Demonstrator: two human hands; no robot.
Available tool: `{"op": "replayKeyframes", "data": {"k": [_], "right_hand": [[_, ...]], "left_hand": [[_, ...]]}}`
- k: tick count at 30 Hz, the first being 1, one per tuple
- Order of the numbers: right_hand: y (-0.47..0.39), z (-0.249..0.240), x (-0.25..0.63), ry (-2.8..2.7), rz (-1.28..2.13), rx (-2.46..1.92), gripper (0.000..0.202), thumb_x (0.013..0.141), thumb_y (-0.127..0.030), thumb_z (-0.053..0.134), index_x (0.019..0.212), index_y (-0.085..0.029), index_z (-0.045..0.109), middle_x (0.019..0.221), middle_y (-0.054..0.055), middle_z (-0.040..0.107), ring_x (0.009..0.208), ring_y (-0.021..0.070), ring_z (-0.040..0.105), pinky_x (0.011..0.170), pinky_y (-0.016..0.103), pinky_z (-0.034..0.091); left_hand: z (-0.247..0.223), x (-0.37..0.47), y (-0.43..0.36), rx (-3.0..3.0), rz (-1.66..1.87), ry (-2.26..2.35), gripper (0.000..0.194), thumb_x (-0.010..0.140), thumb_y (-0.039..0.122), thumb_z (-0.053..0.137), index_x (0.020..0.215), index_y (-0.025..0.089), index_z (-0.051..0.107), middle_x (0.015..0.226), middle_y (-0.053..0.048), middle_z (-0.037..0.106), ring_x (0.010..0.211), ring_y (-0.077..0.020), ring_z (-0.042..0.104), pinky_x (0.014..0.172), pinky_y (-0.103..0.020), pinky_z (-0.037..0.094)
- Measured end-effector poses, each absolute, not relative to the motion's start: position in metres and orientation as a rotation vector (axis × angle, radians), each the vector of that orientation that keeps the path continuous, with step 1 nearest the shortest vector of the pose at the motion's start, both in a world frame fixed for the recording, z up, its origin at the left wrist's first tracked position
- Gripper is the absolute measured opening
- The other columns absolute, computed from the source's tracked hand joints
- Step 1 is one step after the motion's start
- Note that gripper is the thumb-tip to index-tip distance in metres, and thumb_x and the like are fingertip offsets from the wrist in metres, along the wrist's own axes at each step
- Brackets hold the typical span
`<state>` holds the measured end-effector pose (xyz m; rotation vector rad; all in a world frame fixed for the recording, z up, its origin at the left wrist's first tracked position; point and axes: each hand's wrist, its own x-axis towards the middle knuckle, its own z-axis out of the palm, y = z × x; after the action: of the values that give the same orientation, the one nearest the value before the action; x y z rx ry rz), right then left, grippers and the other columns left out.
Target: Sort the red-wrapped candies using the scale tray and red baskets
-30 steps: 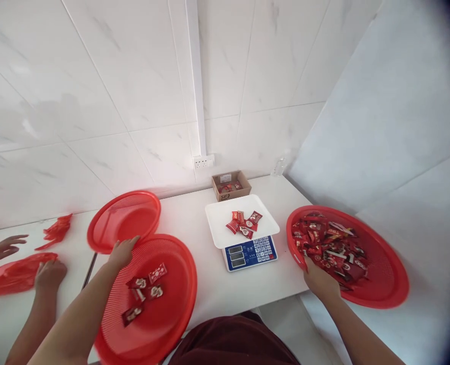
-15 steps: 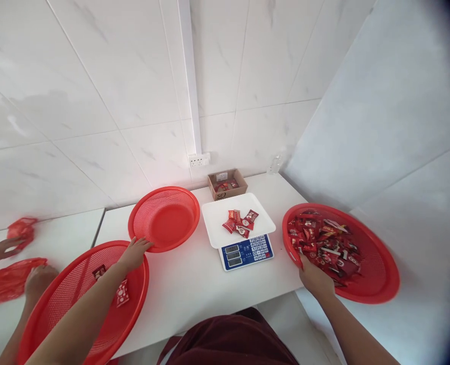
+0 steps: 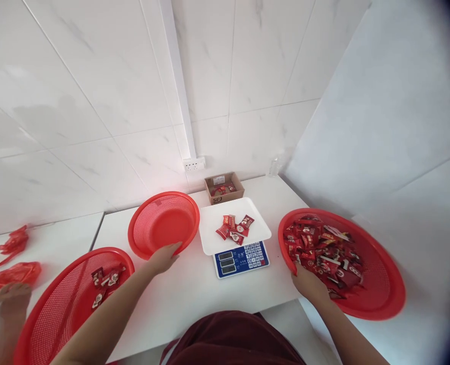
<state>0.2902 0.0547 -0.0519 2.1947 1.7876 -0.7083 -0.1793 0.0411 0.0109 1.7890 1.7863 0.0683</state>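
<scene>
My left hand (image 3: 167,257) is at the front rim of the smaller red plastic basket (image 3: 139,221), fingers over the edge and thumb outside. No sweets show in that basket. My right hand (image 3: 311,285) grips the near left rim of a large red basket (image 3: 384,284), tilted and heaped with red-wrapped sweets (image 3: 324,248). Between my hands, a digital scale (image 3: 242,260) carries a white tray (image 3: 210,243) with several wrapped sweets (image 3: 235,229) on it. Under my left forearm stands another large red basket (image 3: 53,299) with several sweets (image 3: 105,284); the forearm hides part of it.
Behind the tray, a small cardboard box (image 3: 227,196) holds red packets. A clear plastic container (image 3: 274,166) stands by the wall corner. On the left table lie red plastic bags (image 3: 14,276), with another person's hand (image 3: 12,299) at one. A power socket (image 3: 194,163) is on the wall.
My left hand has moved right, from between the two left baskets to the smaller basket's front rim. More sweets show in the large left basket. My right hand keeps its grip.
</scene>
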Motion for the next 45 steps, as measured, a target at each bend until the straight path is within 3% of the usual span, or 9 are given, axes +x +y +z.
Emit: {"op": "replayKeyframes", "data": {"k": [6, 10, 16, 19, 24, 30, 33, 37, 45], "right_hand": [[0.078, -0.054, 0.287, 1.828, -0.753, 2.161, 0.04, 0.087, -0.026, 0.033, 0.117, -0.007, 0.051, 0.102, 0.024, 0.067, 0.098, 0.0293, 0.064, 0.08, 0.037, 0.045], [0.08, -0.055, 0.286, 1.855, -0.777, 2.181, 0.04, 0.087, -0.028, 0.032, 0.115, -0.008, 0.052, 0.101, 0.024, 0.067, 0.096, 0.0303, 0.065, 0.079, 0.039, 0.045], [0.078, -0.055, 0.288, 1.875, -0.804, 2.189, 0.041, 0.087, -0.029, 0.034, 0.116, -0.008, 0.053, 0.1, 0.023, 0.068, 0.096, 0.0289, 0.065, 0.079, 0.037, 0.045], [0.078, -0.058, 0.289, 1.898, -0.795, 2.217, 0.041, 0.086, -0.031, 0.037, 0.117, -0.009, 0.054, 0.098, 0.022, 0.068, 0.094, 0.0278, 0.066, 0.079, 0.037, 0.045], [0.075, -0.069, 0.295, 1.917, -0.775, 2.224, 0.044, 0.086, -0.032, 0.038, 0.12, -0.009, 0.053, 0.1, 0.021, 0.067, 0.091, 0.028, 0.066, 0.078, 0.039, 0.045], [0.077, -0.052, 0.265, 2.465, -0.263, 2.221, 0.044, 0.087, -0.027, 0.037, 0.127, -0.014, 0.05, 0.13, 0.017, 0.053, 0.117, 0.029, 0.049, 0.094, 0.043, 0.038], [0.093, -0.03, 0.222, 2.759, -0.415, 1.931, 0.039, 0.09, -0.032, 0.036, 0.12, -0.018, 0.056, 0.117, 0.012, 0.062, 0.109, 0.0249, 0.053, 0.092, 0.037, 0.039], [0.113, -0.013, 0.17, 2.753, -0.509, 1.696, 0.038, 0.088, -0.033, 0.044, 0.122, -0.021, 0.055, 0.117, 0.01, 0.061, 0.107, 0.024, 0.053, 0.084, 0.033, 0.04], [0.126, -0.03, 0.147, 2.71, -0.631, 1.682, 0.033, 0.087, -0.016, 0.038, 0.115, -0.015, 0.056, 0.113, 0.013, 0.06, 0.103, 0.0219, 0.054, 0.081, 0.029, 0.04]], "left_hand": [[0.0, -0.07, 0.083, 1.843, 0.499, 1.754, 0.038, 0.087, 0.029, 0.044, 0.123, 0.021, 0.053, 0.13, -0.011, 0.053, 0.122, -0.0257, 0.046, 0.104, -0.038, 0.032], [-0.01, -0.017, 0.114, 1.671, 0.574, 1.84, 0.037, 0.081, 0.027, 0.054, 0.118, 0.022, 0.056, 0.119, -0.013, 0.059, 0.115, -0.029, 0.049, 0.097, -0.04, 0.035], [-0.021, 0.0, 0.135, 1.544, 0.663, 1.926, 0.028, 0.073, 0.011, 0.059, 0.099, 0.021, 0.065, 0.099, -0.009, 0.062, 0.082, -0.0201, 0.06, 0.077, -0.03, 0.044], [-0.014, -0.016, 0.132, 1.517, 0.781, 1.993, 0.023, 0.074, 0.008, 0.055, 0.091, 0.019, 0.067, 0.096, -0.008, 0.062, 0.083, -0.0179, 0.059, 0.078, -0.028, 0.044], [0.01, -0.074, 0.112, 1.454, 0.981, 2.217, 0.026, 0.081, 0.011, 0.045, 0.096, 0.02, 0.064, 0.106, -0.009, 0.057, 0.098, -0.0205, 0.054, 0.087, -0.034, 0.042], [0.008, -0.084, 0.088, 1.568, 0.918, 2.16, 0.025, 0.08, 0.014, 0.047, 0.096, 0.021, 0.065, 0.114, -0.011, 0.057, 0.113, -0.0279, 0.046, 0.099, -0.046, 0.034], [-0.005, -0.043, 0.087, 1.634, 0.81, 1.894, 0.024, 0.08, 0.014, 0.049, 0.097, 0.022, 0.065, 0.108, -0.008, 0.062, 0.109, -0.023, 0.05, 0.101, -0.042, 0.036], [-0.019, 0.003, 0.087, 1.55, 0.748, 1.782, 0.028, 0.077, 0.016, 0.054, 0.103, 0.022, 0.063, 0.108, -0.005, 0.063, 0.102, -0.0193, 0.054, 0.096, -0.036, 0.041], [-0.023, -0.001, 0.085, 1.079, 0.715, 1.696, 0.041, 0.081, 0.034, 0.056, 0.119, 0.018, 0.05, 0.107, -0.01, 0.06, 0.078, -0.0141, 0.061, 0.076, -0.031, 0.049]]}}
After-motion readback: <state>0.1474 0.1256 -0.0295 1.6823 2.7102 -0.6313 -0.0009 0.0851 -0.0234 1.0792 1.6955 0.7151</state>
